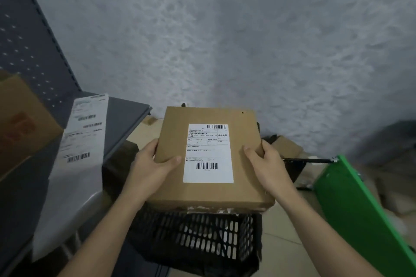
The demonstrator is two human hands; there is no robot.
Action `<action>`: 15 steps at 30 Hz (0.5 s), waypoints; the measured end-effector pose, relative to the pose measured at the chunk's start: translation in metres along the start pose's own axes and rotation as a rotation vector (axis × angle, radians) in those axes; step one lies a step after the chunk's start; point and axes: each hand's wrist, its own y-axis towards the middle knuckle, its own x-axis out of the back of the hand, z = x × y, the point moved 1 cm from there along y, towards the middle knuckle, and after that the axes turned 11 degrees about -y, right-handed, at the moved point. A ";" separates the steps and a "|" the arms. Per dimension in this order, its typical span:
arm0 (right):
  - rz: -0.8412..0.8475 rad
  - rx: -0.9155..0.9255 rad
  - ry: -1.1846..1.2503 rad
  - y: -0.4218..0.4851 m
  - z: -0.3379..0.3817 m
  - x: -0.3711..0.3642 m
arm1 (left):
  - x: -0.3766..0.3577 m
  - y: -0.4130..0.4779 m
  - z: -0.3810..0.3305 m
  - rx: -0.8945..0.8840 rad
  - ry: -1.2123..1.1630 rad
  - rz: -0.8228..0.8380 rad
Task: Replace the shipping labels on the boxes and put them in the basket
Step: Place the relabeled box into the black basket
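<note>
**Over the basket (198,238), box (175,123) held level**

Above the black mesh basket, the left hand (153,164) grips the box's left edge, thumb on top, fingers wrapped round the side. The right hand (267,161) clamps the right edge the same way. A white shipping label (208,152) faces up. Left of the basket, a strip of printed labels (83,132) drapes over a grey shelf (126,114). Right of it, a green panel (351,200) leans.

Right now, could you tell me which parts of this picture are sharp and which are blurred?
Head view: the shipping label on the held cardboard box is sharp, barcodes clear, small print unreadable; the label sheet and carton at left are smeared; the green panel at right blurs toward the edge; lighting dim and flat.
</note>
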 end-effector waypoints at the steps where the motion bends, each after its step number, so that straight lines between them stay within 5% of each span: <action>1: -0.001 -0.017 -0.013 0.005 -0.004 -0.005 | -0.003 0.010 0.006 0.014 0.005 0.011; 15: 0.025 -0.386 -0.203 0.065 -0.057 -0.086 | -0.037 0.110 0.084 0.199 0.068 0.146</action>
